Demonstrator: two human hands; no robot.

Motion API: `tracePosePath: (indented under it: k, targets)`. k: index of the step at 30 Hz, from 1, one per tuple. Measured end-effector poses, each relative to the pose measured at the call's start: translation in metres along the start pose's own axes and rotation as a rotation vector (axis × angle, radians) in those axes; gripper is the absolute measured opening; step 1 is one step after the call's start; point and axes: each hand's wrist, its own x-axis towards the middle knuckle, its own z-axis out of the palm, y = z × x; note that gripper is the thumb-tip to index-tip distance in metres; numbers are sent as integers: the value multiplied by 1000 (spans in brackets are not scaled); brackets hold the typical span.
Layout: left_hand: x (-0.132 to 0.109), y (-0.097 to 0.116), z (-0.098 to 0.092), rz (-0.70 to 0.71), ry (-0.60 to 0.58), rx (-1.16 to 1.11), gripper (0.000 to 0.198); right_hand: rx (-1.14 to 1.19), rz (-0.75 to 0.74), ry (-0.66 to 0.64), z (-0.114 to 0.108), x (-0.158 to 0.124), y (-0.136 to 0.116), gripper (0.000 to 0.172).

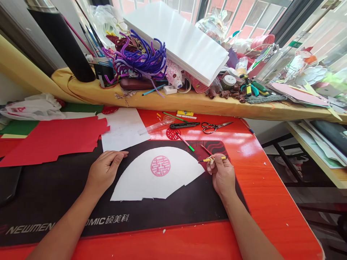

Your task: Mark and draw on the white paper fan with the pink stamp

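A white fan-shaped sheet of paper [135, 184] lies on the black mat [189, 209], a round pink-red pattern [161, 166] near its upper middle. My left hand [104, 168] rests on the mat just left of the sheet, its thumb out and nothing visible in it. Between the thumb and fingers of my right hand [223, 175] is a thin yellow pencil [217, 159], its dark end pointing left over the sheet's right corner. A small pale, crumpled bit [210, 162] shows at the same fingertips; I cannot make out what it is.
Behind the fan lie a green-tipped pen [187, 142], a red pencil [206, 150], a black cutter knife [185, 125] and scissors [214, 127]. Red paper [56, 139] and white paper [121, 130] are at left. A crowded ledge [162, 99] runs along the back.
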Motion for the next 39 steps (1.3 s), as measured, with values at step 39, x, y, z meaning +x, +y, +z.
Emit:
tracePosePath:
  k: [39]
  targets:
    - [-1,4,-1,-4,-11,-14,47,-6,78,20,1,-1,-2,57]
